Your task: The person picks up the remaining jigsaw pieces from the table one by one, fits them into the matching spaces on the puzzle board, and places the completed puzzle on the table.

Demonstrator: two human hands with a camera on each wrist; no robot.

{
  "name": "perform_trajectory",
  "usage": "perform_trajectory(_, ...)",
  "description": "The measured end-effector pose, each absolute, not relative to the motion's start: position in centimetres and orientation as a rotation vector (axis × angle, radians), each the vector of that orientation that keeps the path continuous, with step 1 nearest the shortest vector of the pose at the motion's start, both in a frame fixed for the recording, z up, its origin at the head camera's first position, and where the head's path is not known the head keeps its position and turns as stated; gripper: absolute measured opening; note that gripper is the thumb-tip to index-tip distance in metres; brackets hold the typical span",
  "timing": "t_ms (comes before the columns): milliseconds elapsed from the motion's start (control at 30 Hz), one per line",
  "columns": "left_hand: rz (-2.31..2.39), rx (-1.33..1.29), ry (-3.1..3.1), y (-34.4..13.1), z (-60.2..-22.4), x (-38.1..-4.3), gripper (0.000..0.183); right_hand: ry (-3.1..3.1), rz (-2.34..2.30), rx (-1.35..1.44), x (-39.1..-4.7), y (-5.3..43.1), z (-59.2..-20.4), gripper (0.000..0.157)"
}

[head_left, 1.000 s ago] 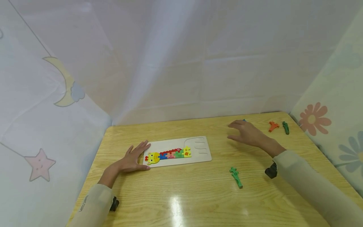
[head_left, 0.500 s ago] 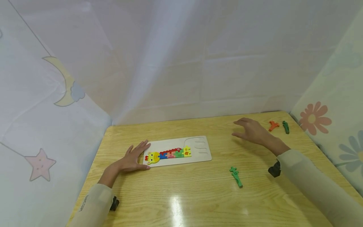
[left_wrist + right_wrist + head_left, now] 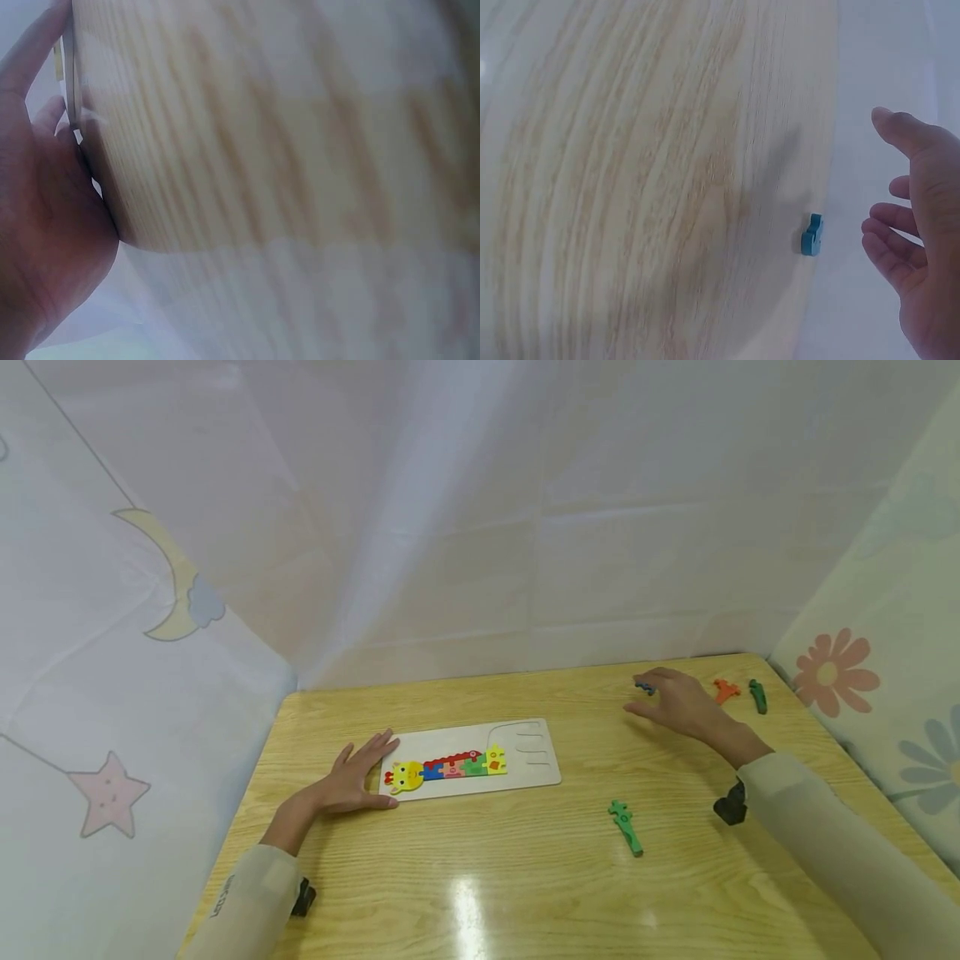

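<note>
My left hand [image 3: 352, 781] rests with spread fingers and thumb at the left end of a white puzzle board [image 3: 450, 789]. On the board lie joined giraffe pieces: a yellow head [image 3: 406, 776], then blue, red, pink, green and yellow body pieces [image 3: 494, 760]. Farther right, my right hand [image 3: 678, 703] hovers with thumb and fingers apart near a small blue puzzle piece [image 3: 645, 687]. The right wrist view shows that blue piece [image 3: 812, 235] on the table, apart from the fingertips. In the left wrist view, my left hand [image 3: 52, 217] lies along the table edge.
A green puzzle piece [image 3: 626, 828] lies on the wooden table [image 3: 525, 868], in front of my right hand. An orange piece [image 3: 726, 691] and a dark green piece [image 3: 758, 697] lie at the back right corner. Printed cloth [image 3: 480, 568] hangs behind and beside the table.
My right hand has shifted rightward, and the blue piece, hidden behind it half a second ago, now shows between its thumb and fingers. My left hand and the board stay put.
</note>
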State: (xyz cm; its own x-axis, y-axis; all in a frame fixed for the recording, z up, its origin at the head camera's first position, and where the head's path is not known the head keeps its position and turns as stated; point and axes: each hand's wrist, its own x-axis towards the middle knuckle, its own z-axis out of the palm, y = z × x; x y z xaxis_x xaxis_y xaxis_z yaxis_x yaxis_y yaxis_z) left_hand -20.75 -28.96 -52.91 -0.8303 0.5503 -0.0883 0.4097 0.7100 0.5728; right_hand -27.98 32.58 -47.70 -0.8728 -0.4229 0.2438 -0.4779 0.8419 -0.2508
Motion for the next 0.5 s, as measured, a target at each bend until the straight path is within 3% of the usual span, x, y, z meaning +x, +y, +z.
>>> perform_trajectory(500,0.800,0.769,2.665,-28.8,-52.7,-20.8,0.111,-2.870,0.466,0.628,-29.1,34.2,-48.8,0.061)
